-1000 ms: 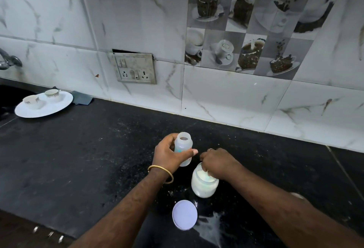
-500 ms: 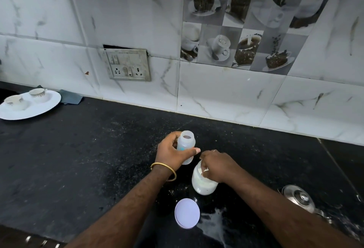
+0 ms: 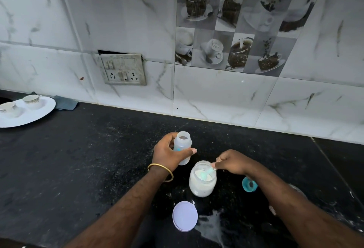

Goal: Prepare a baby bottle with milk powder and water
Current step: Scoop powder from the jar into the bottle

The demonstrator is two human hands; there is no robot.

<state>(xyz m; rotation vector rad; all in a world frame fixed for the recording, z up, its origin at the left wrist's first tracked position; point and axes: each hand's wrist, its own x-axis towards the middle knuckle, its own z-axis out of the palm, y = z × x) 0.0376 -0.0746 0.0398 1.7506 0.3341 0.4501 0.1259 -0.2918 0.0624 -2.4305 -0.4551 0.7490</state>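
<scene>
Your left hand (image 3: 169, 154) wraps the open baby bottle (image 3: 182, 147) and holds it upright above the dark counter (image 3: 78, 159), just left of and beyond the powder jar (image 3: 202, 178), probably so a loaded scoop has only a short way to travel and little chance to spill. Your right hand (image 3: 232, 162) pinches the handle of the pale blue scoop (image 3: 206, 174), whose bowl sits down in the white powder inside the jar. The jar's lid (image 3: 185, 216) lies flat on the near side, out of the way, beside a white spill (image 3: 211, 226). The blue bottle cap (image 3: 249, 184) rests to the right of the jar, near your forearm, handy for closing later. No water is visible in the bottle yet.
</scene>
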